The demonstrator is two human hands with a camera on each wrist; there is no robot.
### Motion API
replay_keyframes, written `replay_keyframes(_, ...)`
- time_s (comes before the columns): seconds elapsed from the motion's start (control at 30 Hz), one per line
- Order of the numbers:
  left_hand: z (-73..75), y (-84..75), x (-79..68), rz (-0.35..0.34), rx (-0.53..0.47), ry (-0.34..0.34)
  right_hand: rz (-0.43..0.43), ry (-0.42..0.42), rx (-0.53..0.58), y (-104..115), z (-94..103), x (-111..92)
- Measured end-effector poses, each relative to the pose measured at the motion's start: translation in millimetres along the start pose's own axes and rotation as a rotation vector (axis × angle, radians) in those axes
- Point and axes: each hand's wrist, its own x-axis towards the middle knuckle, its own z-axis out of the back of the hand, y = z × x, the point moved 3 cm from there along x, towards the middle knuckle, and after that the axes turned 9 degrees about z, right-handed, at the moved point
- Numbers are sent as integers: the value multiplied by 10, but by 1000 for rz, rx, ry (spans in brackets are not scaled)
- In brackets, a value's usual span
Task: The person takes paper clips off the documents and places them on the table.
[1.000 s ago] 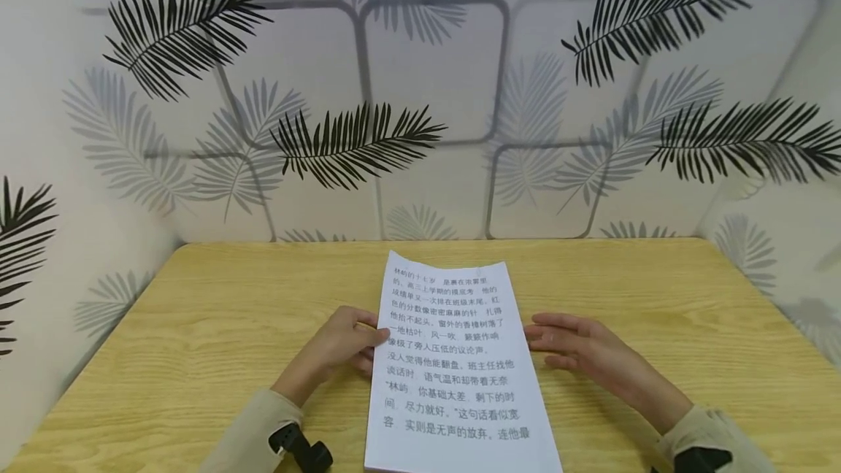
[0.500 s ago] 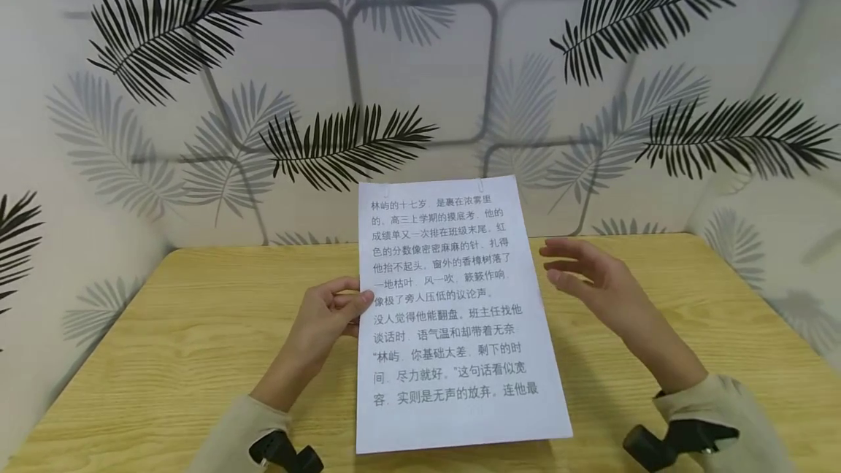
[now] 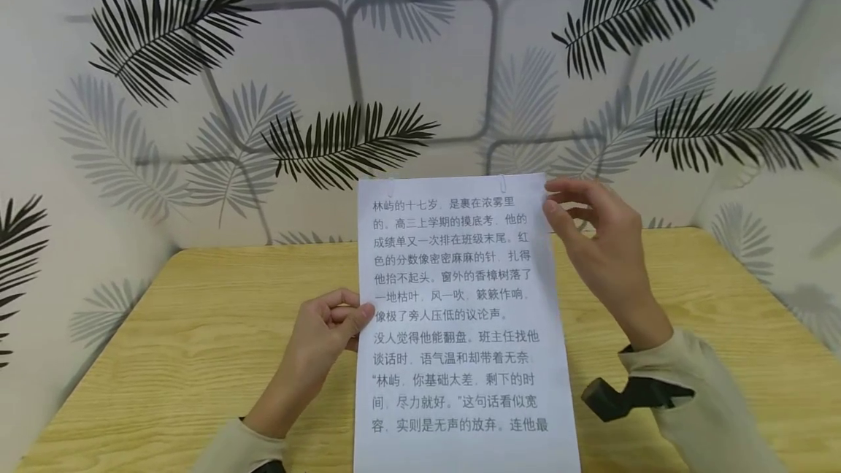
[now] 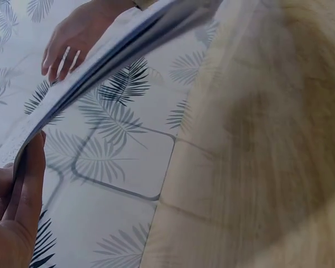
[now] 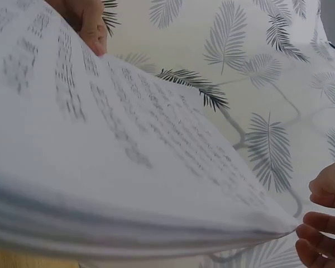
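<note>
A stack of white printed sheets [image 3: 460,327] is held up at a tilt above the table, its text facing the head camera. A paper clip [image 3: 502,183] sits on the top edge toward the right. My left hand [image 3: 323,345] pinches the left edge, thumb on the printed face and fingers behind. In the left wrist view, the stack [image 4: 95,72] shows its thin edge, slightly bowed. My right hand [image 3: 604,250] is at the top right corner. The right wrist view shows its fingertips [image 5: 306,231] touching that corner, with the thumb apart from the paper.
A light wooden table [image 3: 197,327] lies under the hands. Behind it stands a wall [image 3: 434,71] with a leaf pattern. Dark wrist cameras are strapped at the sleeves, the right one [image 3: 607,400] below the paper's right side.
The stack has risen from low over the table to a more upright tilt, held by the left hand. My right hand has moved up along the right side to the top right corner.
</note>
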Motion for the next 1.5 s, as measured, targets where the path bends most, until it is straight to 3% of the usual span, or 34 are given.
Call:
replay_keyframes(0.13,-25,41,-28,5,-3,-9,135,-55,-111,-34,-4,51)
replay_keyframes(0.23,-43,75,-36,10,-11,14,151,-47,-125,-64,2,78)
replay_keyframes(0.33,-73,119,-28,13,-16,86,62,10,-140,-77,19,67)
replay_keyframes(0.5,-145,202,-5,24,-18,239,-104,148,-268,-61,96,-33)
replay_keyframes(0.6,-171,229,13,29,-18,276,-172,178,-284,-76,140,-59)
replay_keyframes(0.77,-151,215,38,24,-1,256,-250,199,-259,-108,160,-55)
replay_keyframes(0.97,-89,174,68,16,4,207,-266,251,-220,-110,142,-36)
replay_keyframes(1.07,-64,178,74,9,11,213,-280,300,-190,-113,126,-35)
replay_keyframes(1.27,-59,232,60,49,62,262,-237,272,-177,-93,44,-64)
replay_keyframes(1.5,-45,255,34,39,85,220,-206,265,-206,-78,-32,-86)
